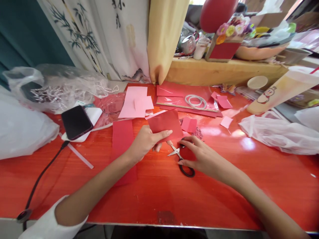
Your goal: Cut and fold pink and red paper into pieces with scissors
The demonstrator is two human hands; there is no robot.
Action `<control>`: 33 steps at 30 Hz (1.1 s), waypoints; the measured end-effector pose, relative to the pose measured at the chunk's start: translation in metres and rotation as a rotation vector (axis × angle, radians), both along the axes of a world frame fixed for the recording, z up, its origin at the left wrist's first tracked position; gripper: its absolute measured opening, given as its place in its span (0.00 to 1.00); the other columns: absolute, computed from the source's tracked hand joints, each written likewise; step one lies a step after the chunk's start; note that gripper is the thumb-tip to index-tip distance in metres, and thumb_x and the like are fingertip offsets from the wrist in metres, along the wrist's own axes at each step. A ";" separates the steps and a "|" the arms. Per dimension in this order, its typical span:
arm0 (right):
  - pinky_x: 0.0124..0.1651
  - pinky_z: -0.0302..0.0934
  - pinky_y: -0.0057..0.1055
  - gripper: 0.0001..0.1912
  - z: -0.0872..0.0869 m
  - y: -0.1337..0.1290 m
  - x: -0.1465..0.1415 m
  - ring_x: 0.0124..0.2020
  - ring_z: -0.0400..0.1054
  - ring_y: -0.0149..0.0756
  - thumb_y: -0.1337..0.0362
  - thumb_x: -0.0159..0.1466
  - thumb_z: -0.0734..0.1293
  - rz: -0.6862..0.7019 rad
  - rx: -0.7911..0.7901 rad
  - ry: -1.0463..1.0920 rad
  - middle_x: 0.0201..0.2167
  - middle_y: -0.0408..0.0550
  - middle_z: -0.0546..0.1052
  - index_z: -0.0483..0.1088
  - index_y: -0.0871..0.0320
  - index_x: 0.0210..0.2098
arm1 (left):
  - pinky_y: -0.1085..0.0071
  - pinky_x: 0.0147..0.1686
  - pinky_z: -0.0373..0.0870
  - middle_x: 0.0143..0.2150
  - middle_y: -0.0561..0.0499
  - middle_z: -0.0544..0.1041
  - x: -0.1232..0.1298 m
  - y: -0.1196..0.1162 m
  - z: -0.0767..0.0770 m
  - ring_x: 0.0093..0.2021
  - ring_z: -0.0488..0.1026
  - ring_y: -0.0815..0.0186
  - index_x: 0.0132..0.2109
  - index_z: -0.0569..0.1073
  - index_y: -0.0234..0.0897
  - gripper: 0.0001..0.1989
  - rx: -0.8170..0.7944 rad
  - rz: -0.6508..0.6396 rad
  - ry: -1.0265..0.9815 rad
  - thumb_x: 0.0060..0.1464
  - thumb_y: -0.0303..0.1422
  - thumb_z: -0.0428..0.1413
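Observation:
My left hand (147, 142) pinches a piece of red paper (166, 124), its thumb flat across the front and the fingers behind. To the right, my right hand (199, 151) has its fingers at one black handle and its thumb by the other of a pair of scissors (177, 152). The blades are spread and point left, below the red paper and apart from it. A long red paper strip (122, 136) lies on the table under my left forearm. Small red paper pieces (189, 124) rest just behind my right hand.
Pink paper sheets (133, 99) and a packet topped with a coiled white cord (195, 101) lie at the back. A phone (76, 122) with a black cable is left. A drink cup (271, 91) and clear plastic bag (281, 132) are right. The table's front edge (139, 224) is near me.

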State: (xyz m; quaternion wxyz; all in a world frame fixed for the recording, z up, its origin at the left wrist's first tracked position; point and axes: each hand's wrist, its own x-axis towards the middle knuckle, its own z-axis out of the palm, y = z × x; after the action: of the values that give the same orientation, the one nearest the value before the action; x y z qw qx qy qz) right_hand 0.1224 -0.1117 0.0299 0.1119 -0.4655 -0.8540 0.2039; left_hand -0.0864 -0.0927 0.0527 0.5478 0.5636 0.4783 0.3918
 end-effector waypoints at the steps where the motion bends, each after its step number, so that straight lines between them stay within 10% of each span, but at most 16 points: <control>1: 0.52 0.59 0.42 0.25 0.001 0.000 0.003 0.50 0.63 0.44 0.56 0.58 0.65 0.011 -0.020 -0.010 0.51 0.57 0.62 0.61 0.58 0.53 | 0.77 0.15 0.54 0.16 0.50 0.71 -0.001 0.000 0.000 0.13 0.57 0.77 0.21 0.73 0.31 0.19 -0.002 0.007 -0.004 0.49 0.43 0.55; 17: 0.26 0.57 0.27 0.10 0.017 0.007 0.005 0.22 0.67 0.33 0.66 0.58 0.59 -0.211 -0.256 -0.096 0.22 0.46 0.75 0.72 0.58 0.35 | 0.77 0.15 0.52 0.22 0.47 0.75 -0.002 0.003 0.002 0.14 0.55 0.78 0.23 0.73 0.30 0.17 0.049 0.062 -0.064 0.48 0.41 0.57; 25: 0.32 0.59 0.33 0.23 0.012 -0.008 -0.003 0.38 0.69 0.44 0.58 0.53 0.67 -0.057 -0.032 -0.234 0.41 0.54 0.71 0.66 0.60 0.47 | 0.77 0.14 0.51 0.21 0.48 0.74 -0.002 0.003 0.002 0.14 0.55 0.78 0.23 0.73 0.30 0.17 0.044 0.070 -0.070 0.47 0.41 0.57; 33: 0.28 0.54 0.30 0.15 0.010 -0.005 -0.007 0.28 0.68 0.38 0.55 0.59 0.61 -0.122 -0.028 -0.259 0.31 0.50 0.73 0.65 0.60 0.38 | 0.78 0.14 0.53 0.22 0.48 0.75 -0.001 0.002 0.004 0.14 0.55 0.78 0.22 0.73 0.30 0.16 0.044 0.077 -0.065 0.48 0.40 0.57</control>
State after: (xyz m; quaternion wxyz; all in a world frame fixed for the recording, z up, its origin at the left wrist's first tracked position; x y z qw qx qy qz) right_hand 0.1153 -0.1164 0.0397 0.0067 -0.5405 -0.8284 0.1468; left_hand -0.0876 -0.0904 0.0567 0.5349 0.5435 0.4732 0.4411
